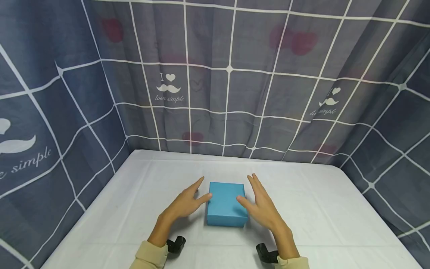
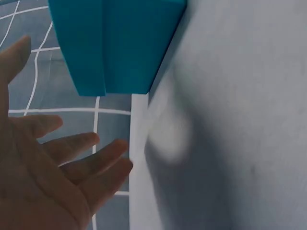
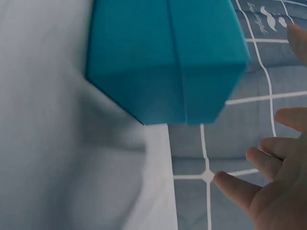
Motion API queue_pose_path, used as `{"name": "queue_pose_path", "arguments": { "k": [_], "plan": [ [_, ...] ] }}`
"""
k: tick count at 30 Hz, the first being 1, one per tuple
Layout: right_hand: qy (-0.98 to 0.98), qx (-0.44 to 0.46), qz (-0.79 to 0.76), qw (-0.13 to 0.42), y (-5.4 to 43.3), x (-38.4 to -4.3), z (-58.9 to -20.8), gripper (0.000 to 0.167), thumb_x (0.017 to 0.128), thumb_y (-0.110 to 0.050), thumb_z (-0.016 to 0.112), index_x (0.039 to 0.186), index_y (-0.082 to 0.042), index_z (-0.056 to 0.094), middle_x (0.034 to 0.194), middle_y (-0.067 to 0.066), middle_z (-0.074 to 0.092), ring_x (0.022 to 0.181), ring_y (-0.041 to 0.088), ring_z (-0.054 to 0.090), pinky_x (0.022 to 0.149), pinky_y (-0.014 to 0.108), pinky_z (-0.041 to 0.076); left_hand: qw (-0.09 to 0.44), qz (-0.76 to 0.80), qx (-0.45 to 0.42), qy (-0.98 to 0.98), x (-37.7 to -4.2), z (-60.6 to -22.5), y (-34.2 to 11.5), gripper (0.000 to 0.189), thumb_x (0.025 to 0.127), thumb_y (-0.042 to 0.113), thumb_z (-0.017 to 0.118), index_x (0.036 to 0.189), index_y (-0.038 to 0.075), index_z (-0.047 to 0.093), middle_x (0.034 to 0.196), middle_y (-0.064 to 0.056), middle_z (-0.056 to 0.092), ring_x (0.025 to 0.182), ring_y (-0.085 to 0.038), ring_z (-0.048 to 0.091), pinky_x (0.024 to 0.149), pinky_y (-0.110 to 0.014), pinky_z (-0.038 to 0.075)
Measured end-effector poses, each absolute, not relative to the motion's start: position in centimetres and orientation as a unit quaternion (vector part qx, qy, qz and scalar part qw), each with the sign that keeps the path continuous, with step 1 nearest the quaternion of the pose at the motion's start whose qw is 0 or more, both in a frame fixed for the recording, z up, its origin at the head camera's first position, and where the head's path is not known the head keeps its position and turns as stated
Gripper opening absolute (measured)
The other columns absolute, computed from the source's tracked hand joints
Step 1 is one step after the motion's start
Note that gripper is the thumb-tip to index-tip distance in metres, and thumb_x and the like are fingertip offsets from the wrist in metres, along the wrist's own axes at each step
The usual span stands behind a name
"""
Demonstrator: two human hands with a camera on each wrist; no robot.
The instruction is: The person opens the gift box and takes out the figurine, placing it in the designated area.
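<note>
A closed blue box (image 1: 226,203) with a lid rests on the white table between two hands. My left hand (image 1: 186,201) is at its left side, fingers straight and spread, the thumb tip overlapping the box's left edge in the head view. On the other side my right hand (image 1: 262,205) is held the same way, its thumb over the box's right edge in that view. In the left wrist view a gap shows between the fingers (image 2: 103,158) and the box (image 2: 129,48). The right wrist view also shows the box (image 3: 163,62) apart from the spread fingers (image 3: 264,163).
A white cloth (image 1: 161,172) covers the table. Grey-blue curtains (image 1: 208,89) with white grid lines hang behind it and on both sides. A black wrist device (image 1: 177,244) sits at the left sleeve, another black device (image 1: 267,254) at the right one.
</note>
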State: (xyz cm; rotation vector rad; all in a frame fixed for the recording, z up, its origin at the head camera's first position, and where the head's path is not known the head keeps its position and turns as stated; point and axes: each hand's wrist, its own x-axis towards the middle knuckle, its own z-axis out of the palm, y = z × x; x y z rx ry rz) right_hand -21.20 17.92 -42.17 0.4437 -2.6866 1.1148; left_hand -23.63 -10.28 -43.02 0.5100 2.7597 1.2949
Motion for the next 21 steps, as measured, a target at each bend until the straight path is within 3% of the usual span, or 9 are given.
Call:
{"name": "queue_pose_path", "arguments": {
  "k": [10,21],
  "plan": [
    [-0.917,0.167,0.361,0.036,16.2,-21.0,-43.1,0.101,0.083,-0.062,0.069,0.159,-0.016,0.021,0.164,0.01,0.008,0.148,0.032,0.013,0.109,0.065,0.022,0.092,0.436,0.2,0.872,-23.5,-43.3,-9.2,0.095,0.091,0.058,0.062,0.158,0.006,0.02,0.148,-0.022,0.043,0.128,-0.038,0.049,0.101,-0.06,0.039],
    [-0.912,0.166,0.374,-0.007,16.1,-20.9,-43.5,0.111,0.078,-0.066,0.071,0.16,-0.017,0.014,0.164,0.01,0.002,0.148,0.034,0.01,0.108,0.065,0.024,0.117,0.439,0.225,0.862,-23.1,-43.1,-8.9,0.109,0.085,0.054,0.072,0.157,-0.001,0.012,0.148,-0.023,0.043,0.127,-0.035,0.051,0.102,-0.054,0.041]
  ]
}}
